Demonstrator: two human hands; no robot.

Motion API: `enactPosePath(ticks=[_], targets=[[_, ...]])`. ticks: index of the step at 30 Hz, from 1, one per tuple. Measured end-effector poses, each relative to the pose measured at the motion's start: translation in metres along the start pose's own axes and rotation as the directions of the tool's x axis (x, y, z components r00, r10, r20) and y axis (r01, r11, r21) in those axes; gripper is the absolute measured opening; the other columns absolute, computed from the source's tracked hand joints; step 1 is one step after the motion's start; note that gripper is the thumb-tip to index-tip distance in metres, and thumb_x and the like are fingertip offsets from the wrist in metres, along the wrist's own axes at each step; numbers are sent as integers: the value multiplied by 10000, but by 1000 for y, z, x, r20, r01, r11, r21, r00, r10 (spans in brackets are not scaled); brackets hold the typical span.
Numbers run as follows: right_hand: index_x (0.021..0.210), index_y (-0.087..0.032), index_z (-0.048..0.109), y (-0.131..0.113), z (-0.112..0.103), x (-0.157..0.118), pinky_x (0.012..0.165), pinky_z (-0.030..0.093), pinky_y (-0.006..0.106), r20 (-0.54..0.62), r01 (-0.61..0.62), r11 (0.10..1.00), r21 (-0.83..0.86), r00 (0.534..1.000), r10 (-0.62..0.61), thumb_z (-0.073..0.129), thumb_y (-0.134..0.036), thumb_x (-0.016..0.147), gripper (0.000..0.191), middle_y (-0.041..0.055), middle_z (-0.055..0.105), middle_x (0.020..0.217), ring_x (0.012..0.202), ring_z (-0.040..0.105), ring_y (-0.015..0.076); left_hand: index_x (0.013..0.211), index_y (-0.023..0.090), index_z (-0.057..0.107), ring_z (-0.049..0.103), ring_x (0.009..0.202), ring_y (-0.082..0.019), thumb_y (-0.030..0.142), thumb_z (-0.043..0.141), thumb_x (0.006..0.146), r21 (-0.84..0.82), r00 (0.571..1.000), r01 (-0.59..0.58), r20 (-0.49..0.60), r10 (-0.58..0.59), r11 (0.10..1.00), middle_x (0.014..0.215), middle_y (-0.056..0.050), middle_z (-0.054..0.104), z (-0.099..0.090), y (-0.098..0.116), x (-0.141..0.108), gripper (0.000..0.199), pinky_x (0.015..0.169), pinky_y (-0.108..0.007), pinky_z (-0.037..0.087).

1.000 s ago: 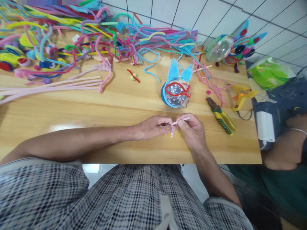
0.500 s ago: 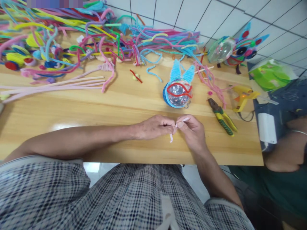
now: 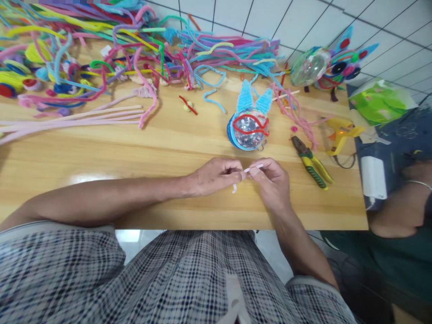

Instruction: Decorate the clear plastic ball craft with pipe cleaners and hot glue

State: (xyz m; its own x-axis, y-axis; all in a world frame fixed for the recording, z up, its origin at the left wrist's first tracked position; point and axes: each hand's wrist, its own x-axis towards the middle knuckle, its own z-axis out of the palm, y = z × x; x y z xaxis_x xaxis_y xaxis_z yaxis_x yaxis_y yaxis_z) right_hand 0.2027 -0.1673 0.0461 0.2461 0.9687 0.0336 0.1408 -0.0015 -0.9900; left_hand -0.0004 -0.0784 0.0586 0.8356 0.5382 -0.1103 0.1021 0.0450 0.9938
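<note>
Between my two hands runs a short, pale pink pipe cleaner (image 3: 234, 188), one end of it hanging bent below the left fingers. My left hand (image 3: 218, 176) pinches it between thumb and fingers. My right hand (image 3: 272, 182) is closed on its other end, which pokes out past the thumb. Just beyond the hands rests a clear ball ornament (image 3: 249, 130) with a blue rim, two light blue pipe-cleaner ears (image 3: 245, 96) and red fish-shaped pipe-cleaner loops on its front. Pliers (image 3: 308, 162) with green and yellow handles lie to the right of it.
A yellow glue gun (image 3: 340, 135) and a white power bank (image 3: 374, 177) are at the right, near another person's arm (image 3: 398, 211). Heaps of coloured pipe cleaners (image 3: 229, 49) line the back. A second decorated ball (image 3: 310, 67) stands at back right, beside a green packet (image 3: 378, 102).
Both hands have shifted slightly, the fingertips a little further apart, showing a straight stretch of the pipe cleaner between them. Its hanging end moved left with my left hand.
</note>
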Motion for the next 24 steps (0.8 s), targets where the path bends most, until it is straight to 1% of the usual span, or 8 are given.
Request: enactPosePath(ticks=[3,5,10,14,17,19,22,24], targets=[[908,-276,819,-4,1,-2,705,566,289,13,0,999,-43,1000,0,913,-489,901,233,-13,794,850,749,694,150,800,205,566,542,642,-96,439,640,1034,-56,999,-31,-12,30,998,701,63,518,1,1,0,339,633,-230,481],[927,-277,819,-4,1,-2,697,562,295,5,-12,998,-61,1000,13,911,-498,900,241,-13,785,836,740,685,156,782,210,544,530,624,-91,427,636,1031,-58,999,-33,-19,32,998,690,69,488,2,0,-1,343,623,-227,498],[913,-272,801,-4,-1,-2,674,551,292,-17,-7,996,-92,1000,6,902,-481,914,232,-19,765,799,711,668,153,768,209,552,561,596,-86,333,603,1005,-7,999,-33,-36,33,999,660,73,501,3,0,-2,272,601,-215,486],[879,-278,799,-5,2,-5,716,584,308,-42,93,986,-136,994,-100,877,-399,936,155,-12,791,835,750,701,161,760,201,578,554,566,-72,266,589,997,29,996,-50,-68,52,998,622,72,565,2,1,-4,246,574,-194,430],[893,-294,809,-3,4,-8,748,590,319,-48,198,969,-150,977,-207,864,-340,952,93,-15,796,852,784,716,165,742,198,576,530,556,-69,274,581,1011,78,991,-87,-98,94,993,601,71,571,1,1,-5,280,570,-193,408],[913,-304,813,0,4,-9,762,588,336,-40,240,954,-181,967,-251,852,-346,972,82,-12,794,861,794,717,173,738,198,572,535,551,-70,294,578,1021,95,988,-97,-111,107,991,598,69,575,2,0,-5,298,570,-196,409],[915,-307,811,4,5,-10,790,601,371,-41,243,937,-249,965,-261,839,-414,989,133,6,801,888,812,724,192,748,198,582,539,550,-72,308,578,1031,116,984,-102,-134,117,988,598,63,597,3,-3,-6,304,571,-197,406],[918,-306,810,5,4,-10,788,606,370,-60,226,941,-252,967,-248,836,-462,991,174,10,804,897,816,727,193,759,195,595,524,543,-69,315,586,1039,121,981,-119,-136,135,986,607,57,615,4,-5,-7,304,565,-200,394]])
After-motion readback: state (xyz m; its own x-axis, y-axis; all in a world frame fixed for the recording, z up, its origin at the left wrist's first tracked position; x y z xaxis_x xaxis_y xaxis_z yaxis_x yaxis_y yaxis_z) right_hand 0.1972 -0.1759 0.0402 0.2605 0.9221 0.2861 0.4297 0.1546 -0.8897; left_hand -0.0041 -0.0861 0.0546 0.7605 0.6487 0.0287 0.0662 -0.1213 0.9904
